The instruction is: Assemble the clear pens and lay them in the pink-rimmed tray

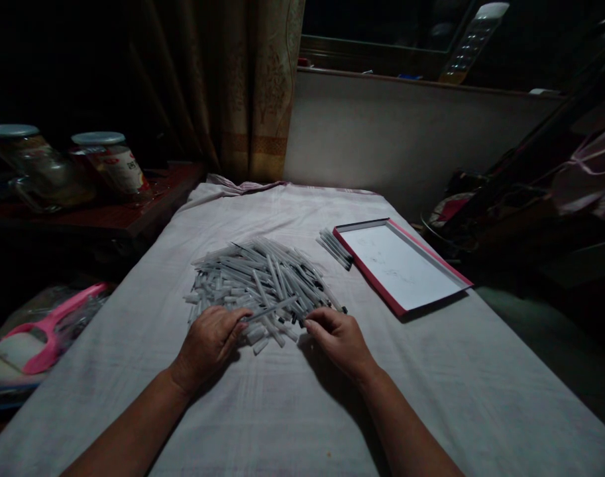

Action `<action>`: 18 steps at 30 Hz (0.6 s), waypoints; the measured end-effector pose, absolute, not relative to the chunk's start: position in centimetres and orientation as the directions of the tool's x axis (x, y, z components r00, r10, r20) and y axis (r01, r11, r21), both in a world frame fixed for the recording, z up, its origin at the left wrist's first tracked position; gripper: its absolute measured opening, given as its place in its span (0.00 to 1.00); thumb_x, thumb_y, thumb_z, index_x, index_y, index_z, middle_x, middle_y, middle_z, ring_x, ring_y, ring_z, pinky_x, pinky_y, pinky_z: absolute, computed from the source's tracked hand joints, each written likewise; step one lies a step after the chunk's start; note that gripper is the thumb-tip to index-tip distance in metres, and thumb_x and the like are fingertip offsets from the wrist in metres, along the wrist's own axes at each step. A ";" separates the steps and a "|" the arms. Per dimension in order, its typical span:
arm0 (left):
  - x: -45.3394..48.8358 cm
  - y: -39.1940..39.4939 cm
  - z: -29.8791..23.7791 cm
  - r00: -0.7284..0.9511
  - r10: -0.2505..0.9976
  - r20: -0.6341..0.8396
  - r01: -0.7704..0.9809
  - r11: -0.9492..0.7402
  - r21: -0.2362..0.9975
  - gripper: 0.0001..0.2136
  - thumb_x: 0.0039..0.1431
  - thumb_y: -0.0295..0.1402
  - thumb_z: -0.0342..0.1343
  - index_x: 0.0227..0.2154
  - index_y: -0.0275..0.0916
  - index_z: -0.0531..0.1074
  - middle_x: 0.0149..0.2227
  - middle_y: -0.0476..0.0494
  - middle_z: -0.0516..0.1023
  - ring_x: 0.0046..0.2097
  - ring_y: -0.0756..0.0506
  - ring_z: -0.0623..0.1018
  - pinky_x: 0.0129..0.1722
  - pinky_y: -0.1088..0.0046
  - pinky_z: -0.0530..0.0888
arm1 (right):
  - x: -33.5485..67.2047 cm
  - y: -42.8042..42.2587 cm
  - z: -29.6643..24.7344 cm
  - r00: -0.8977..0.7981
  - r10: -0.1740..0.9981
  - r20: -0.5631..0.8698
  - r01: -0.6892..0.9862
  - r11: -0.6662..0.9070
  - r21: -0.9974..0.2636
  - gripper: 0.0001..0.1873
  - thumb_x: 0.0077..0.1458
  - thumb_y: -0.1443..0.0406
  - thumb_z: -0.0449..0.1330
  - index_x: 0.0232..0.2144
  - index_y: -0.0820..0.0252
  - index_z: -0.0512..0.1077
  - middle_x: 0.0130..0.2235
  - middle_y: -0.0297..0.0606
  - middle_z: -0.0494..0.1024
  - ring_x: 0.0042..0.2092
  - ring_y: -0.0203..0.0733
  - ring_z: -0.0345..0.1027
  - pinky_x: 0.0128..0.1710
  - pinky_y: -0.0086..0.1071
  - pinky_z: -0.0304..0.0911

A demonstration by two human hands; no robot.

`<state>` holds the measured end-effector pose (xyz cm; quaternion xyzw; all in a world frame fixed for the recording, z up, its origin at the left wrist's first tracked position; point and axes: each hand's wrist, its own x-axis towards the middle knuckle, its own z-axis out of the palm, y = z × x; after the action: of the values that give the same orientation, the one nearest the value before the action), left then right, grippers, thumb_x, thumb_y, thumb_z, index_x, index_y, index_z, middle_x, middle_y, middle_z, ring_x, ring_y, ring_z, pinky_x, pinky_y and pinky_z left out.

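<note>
Tubes (pixel 277 271) of clear plastic lie in a loose heap before me, and one more, a single clear tube (pixel 275 309), slants up and to the right from my left hand (pixel 210 341) across the heap's near side. I pinch it near its left end between thumb and fingertips, the other fingers curled, probably so that most of its length sticks out free. My right hand (pixel 339 341) is at the heap's near right edge, thumb and forefinger drawn almost together beside some dark-ended pieces; whether they grip one or merely touch it, I cannot tell. The heap sits on the pale cloth (pixel 282 411), placed, I'd say, for easy reach with both hands. Beyond it to the right, dark-ended pens (pixel 334 250) lie side by side, seemingly kept apart from the jumble, next to a shallow red-edged tray (pixel 421 258) whose raised sides would stop small things rolling off. Farther left, lidded jars (pixel 116 165) stand on a dark side table (pixel 177 182), well apart from my hands.
</note>
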<state>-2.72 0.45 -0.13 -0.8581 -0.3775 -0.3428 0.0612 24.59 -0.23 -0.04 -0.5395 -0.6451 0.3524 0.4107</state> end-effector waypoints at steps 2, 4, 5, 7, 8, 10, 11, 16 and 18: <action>-2.8 0.4 -0.1 0.485 0.605 0.632 0.691 -0.708 0.148 0.13 0.71 0.35 0.44 0.43 0.37 0.73 0.33 0.45 0.80 0.33 0.47 0.77 0.36 0.71 0.71 | 24.4 -0.4 0.0 -0.134 0.977 0.163 0.506 0.209 -0.837 0.09 0.53 0.62 0.60 0.28 0.56 0.79 0.29 0.38 0.82 0.32 0.43 0.76 0.34 0.33 0.67; -2.7 0.4 0.0 0.488 0.607 0.627 0.692 -0.707 0.146 0.13 0.71 0.35 0.44 0.43 0.37 0.73 0.32 0.45 0.80 0.33 0.47 0.77 0.36 0.71 0.71 | 24.4 -0.5 -0.1 -0.133 0.975 0.180 0.533 0.224 -0.816 0.09 0.53 0.61 0.60 0.31 0.56 0.80 0.32 0.38 0.84 0.35 0.44 0.77 0.37 0.33 0.68; -2.6 0.3 0.0 0.490 0.607 0.626 0.691 -0.708 0.146 0.13 0.71 0.35 0.44 0.42 0.37 0.73 0.32 0.45 0.80 0.33 0.47 0.77 0.36 0.71 0.71 | 24.4 -0.4 -0.1 -0.113 0.975 0.189 0.524 0.221 -0.823 0.11 0.54 0.61 0.59 0.34 0.56 0.80 0.33 0.39 0.84 0.35 0.44 0.78 0.38 0.34 0.68; -2.4 0.2 0.1 0.502 0.599 0.624 0.680 -0.719 0.144 0.13 0.71 0.35 0.44 0.42 0.37 0.73 0.31 0.45 0.79 0.32 0.47 0.76 0.36 0.71 0.70 | 24.4 -0.3 -0.2 -0.049 0.978 0.202 0.472 0.201 -0.859 0.14 0.55 0.59 0.59 0.39 0.59 0.80 0.34 0.41 0.84 0.35 0.44 0.77 0.36 0.34 0.69; -2.2 0.1 0.1 0.512 0.595 0.620 0.671 -0.728 0.144 0.13 0.71 0.35 0.44 0.42 0.37 0.72 0.31 0.46 0.79 0.32 0.47 0.76 0.36 0.71 0.70 | 24.4 -0.3 -0.2 -0.021 0.980 0.199 0.431 0.189 -0.882 0.16 0.55 0.58 0.58 0.41 0.60 0.79 0.34 0.41 0.83 0.34 0.43 0.77 0.34 0.33 0.68; -2.0 0.0 0.1 0.532 0.587 0.611 0.651 -0.744 0.148 0.12 0.71 0.35 0.44 0.42 0.37 0.72 0.31 0.46 0.79 0.32 0.47 0.75 0.35 0.70 0.70 | 24.4 -0.2 -0.1 -0.001 0.984 0.178 0.343 0.167 -0.924 0.17 0.54 0.58 0.59 0.41 0.61 0.79 0.32 0.40 0.83 0.31 0.42 0.75 0.31 0.32 0.68; -1.8 -0.1 0.1 0.537 0.585 0.607 0.644 -0.750 0.153 0.12 0.71 0.35 0.44 0.42 0.38 0.72 0.31 0.46 0.79 0.32 0.47 0.75 0.35 0.70 0.69 | 24.3 -0.2 0.0 -0.004 0.986 0.165 0.304 0.158 -0.939 0.15 0.53 0.58 0.60 0.38 0.61 0.79 0.31 0.39 0.82 0.30 0.41 0.74 0.30 0.31 0.67; -2.0 0.0 0.1 0.536 0.586 0.607 0.653 -0.744 0.143 0.10 0.70 0.35 0.46 0.43 0.38 0.71 0.33 0.46 0.79 0.34 0.46 0.76 0.37 0.70 0.70 | 24.5 0.0 0.8 0.026 0.998 0.059 0.177 0.053 -0.983 0.10 0.47 0.59 0.64 0.26 0.61 0.79 0.23 0.36 0.79 0.26 0.37 0.70 0.26 0.29 0.64; -2.6 0.3 0.2 0.505 0.601 0.619 0.688 -0.714 0.131 0.10 0.70 0.34 0.47 0.44 0.38 0.71 0.35 0.44 0.79 0.36 0.45 0.77 0.39 0.69 0.71 | 25.0 0.3 1.0 0.086 0.996 0.011 0.095 0.002 -0.995 0.11 0.44 0.58 0.66 0.25 0.61 0.78 0.22 0.35 0.78 0.24 0.36 0.68 0.24 0.29 0.63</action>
<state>-2.63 0.31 0.17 -0.8650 -0.3726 -0.3295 0.0662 24.96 0.30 1.04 -0.5426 -0.5027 0.4520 0.4986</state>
